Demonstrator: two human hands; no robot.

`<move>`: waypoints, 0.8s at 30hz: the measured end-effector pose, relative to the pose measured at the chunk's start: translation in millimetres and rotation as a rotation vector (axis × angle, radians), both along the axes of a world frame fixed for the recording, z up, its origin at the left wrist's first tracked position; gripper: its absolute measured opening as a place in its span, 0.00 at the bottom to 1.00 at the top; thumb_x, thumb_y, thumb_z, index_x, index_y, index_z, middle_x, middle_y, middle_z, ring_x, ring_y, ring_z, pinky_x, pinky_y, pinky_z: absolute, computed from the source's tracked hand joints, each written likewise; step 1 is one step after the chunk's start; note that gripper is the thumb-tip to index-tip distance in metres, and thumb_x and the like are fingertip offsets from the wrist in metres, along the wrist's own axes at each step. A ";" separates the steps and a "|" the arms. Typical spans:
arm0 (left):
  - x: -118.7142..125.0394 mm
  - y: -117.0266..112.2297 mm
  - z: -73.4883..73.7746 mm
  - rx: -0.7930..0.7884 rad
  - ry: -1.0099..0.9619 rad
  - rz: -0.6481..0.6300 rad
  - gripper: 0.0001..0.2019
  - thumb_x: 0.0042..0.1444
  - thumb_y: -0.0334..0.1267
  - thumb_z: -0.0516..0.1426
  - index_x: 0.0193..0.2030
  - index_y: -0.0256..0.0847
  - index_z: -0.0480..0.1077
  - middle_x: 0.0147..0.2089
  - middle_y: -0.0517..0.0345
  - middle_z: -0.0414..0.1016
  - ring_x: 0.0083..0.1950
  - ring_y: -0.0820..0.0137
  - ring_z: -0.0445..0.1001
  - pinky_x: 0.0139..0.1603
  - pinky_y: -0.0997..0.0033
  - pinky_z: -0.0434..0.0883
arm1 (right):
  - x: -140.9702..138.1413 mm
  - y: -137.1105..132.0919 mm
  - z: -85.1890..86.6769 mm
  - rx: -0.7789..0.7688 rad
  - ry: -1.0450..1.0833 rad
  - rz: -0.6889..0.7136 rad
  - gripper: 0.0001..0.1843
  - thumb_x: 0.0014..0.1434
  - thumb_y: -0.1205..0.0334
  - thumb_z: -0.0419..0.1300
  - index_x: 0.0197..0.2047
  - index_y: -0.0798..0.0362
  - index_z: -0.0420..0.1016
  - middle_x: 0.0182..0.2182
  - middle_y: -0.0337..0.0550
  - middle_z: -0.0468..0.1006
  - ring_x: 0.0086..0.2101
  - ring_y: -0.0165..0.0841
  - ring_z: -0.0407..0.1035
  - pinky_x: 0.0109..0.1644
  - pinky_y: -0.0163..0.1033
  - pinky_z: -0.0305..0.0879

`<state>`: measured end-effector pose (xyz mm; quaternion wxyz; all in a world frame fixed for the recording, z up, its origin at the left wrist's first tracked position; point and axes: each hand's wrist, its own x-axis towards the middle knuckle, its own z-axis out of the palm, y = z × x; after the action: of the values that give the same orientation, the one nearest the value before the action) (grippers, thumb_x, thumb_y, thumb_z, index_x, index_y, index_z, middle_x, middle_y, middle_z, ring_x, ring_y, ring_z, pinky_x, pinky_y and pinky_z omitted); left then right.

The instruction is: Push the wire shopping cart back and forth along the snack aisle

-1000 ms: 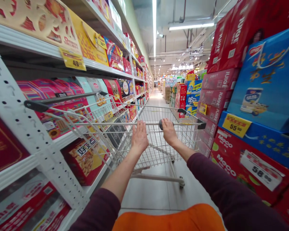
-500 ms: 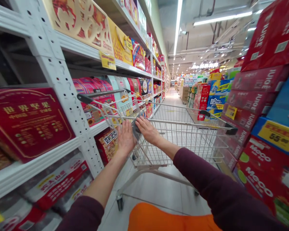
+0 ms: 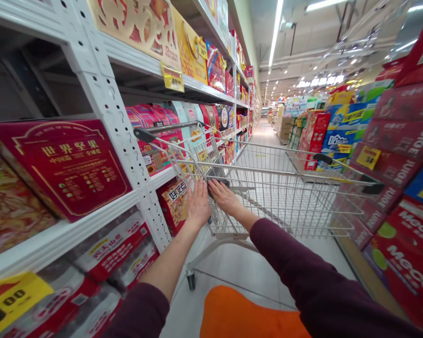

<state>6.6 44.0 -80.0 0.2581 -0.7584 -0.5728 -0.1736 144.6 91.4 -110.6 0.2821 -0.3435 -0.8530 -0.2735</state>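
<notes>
A wire shopping cart (image 3: 278, 199) stands in front of me, turned partly sideways. My left hand (image 3: 198, 204) lies along the cart's near corner with its fingers stretched out and flat. Just to its right, my right hand (image 3: 225, 196) presses a dark grey cloth (image 3: 221, 176) against the cart's wire side, fingers close together and bent over it. Part of the cloth shows past the right fingertips; the rest is hidden. Up to the left is the cart's handle bar (image 3: 176, 126), which neither hand touches.
Shelving (image 3: 118, 117) with boxed snacks runs along the left, close to the cart. Stacked drink cartons (image 3: 395, 141) line the right side. Tiled floor (image 3: 264, 134) stretches away between them. A cart wheel (image 3: 191, 280) and an orange garment (image 3: 248, 312) are below.
The view has swung left, so the cart and shelves sit farther right. Earlier the cloth showed between my hands; now it shows beyond my right fingertips.
</notes>
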 end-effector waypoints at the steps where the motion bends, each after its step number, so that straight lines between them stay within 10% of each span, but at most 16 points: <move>1: 1.9 -0.7 -2.9 -0.006 0.006 -0.011 0.32 0.50 0.30 0.47 0.64 0.25 0.51 0.69 0.40 0.46 0.70 0.57 0.44 0.67 0.50 0.48 | 3.0 -2.4 -7.7 -0.014 -0.002 0.000 0.24 0.60 0.75 0.45 0.59 0.63 0.63 0.61 0.57 0.61 0.62 0.41 0.52 0.63 0.49 0.55; 5: 7.2 0.4 -2.1 0.004 -0.023 -0.036 0.32 0.50 0.29 0.46 0.64 0.25 0.50 0.69 0.40 0.45 0.70 0.58 0.44 0.68 0.50 0.47 | 11.4 -10.0 -8.3 -0.017 -0.012 0.016 0.23 0.60 0.75 0.46 0.58 0.65 0.64 0.60 0.58 0.62 0.61 0.41 0.52 0.63 0.50 0.55; 13: 26.4 9.4 14.5 0.024 -0.171 -0.037 0.35 0.48 0.29 0.47 0.66 0.25 0.46 0.70 0.40 0.41 0.71 0.59 0.38 0.68 0.48 0.42 | 31.4 -9.6 54.8 -0.009 0.131 -0.086 0.24 0.63 0.74 0.41 0.62 0.63 0.59 0.63 0.54 0.55 0.64 0.40 0.43 0.67 0.52 0.44; 24: 56.2 -18.1 -25.0 -0.174 -0.248 -0.060 0.37 0.50 0.29 0.48 0.67 0.28 0.39 0.71 0.44 0.36 0.71 0.63 0.32 0.69 0.53 0.34 | 92.2 -36.7 -33.9 -0.199 -0.014 -0.085 0.24 0.62 0.75 0.41 0.60 0.65 0.59 0.62 0.57 0.58 0.63 0.43 0.46 0.65 0.57 0.47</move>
<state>62.8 25.9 -105.0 0.1135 -0.7672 -0.5904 -0.2234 236.8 54.7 -144.5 0.2289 -0.4036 -0.8626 -0.2016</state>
